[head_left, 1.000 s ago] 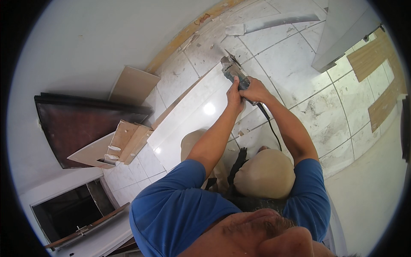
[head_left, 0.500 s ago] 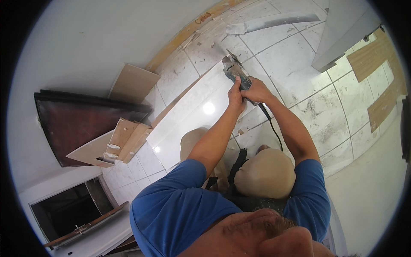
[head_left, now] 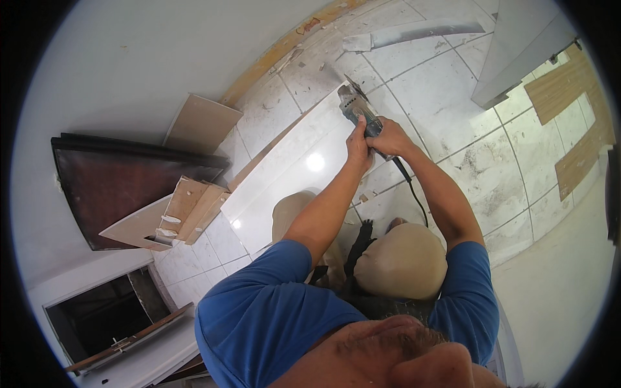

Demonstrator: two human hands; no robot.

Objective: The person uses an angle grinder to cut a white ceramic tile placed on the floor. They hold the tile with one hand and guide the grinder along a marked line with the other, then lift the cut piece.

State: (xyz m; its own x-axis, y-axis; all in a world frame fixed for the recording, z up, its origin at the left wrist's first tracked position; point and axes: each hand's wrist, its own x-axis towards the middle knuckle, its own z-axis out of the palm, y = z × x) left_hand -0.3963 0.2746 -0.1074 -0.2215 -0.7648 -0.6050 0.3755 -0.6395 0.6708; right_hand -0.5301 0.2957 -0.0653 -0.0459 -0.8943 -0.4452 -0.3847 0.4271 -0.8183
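While the left hand [head_left: 358,145] and right hand [head_left: 392,138] wrap closed around one tubular grinder [head_left: 352,107], it sits at the far right edge of one smooth, glossy white slab [head_left: 278,169], one black cord [head_left: 403,171] trailing near.

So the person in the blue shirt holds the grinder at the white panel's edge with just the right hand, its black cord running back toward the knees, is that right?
Not quite: the head view shows the left hand on the grinder too, along with the right hand. The rest stands: blue shirt, edge of the white panel, black cord running back toward the knees.
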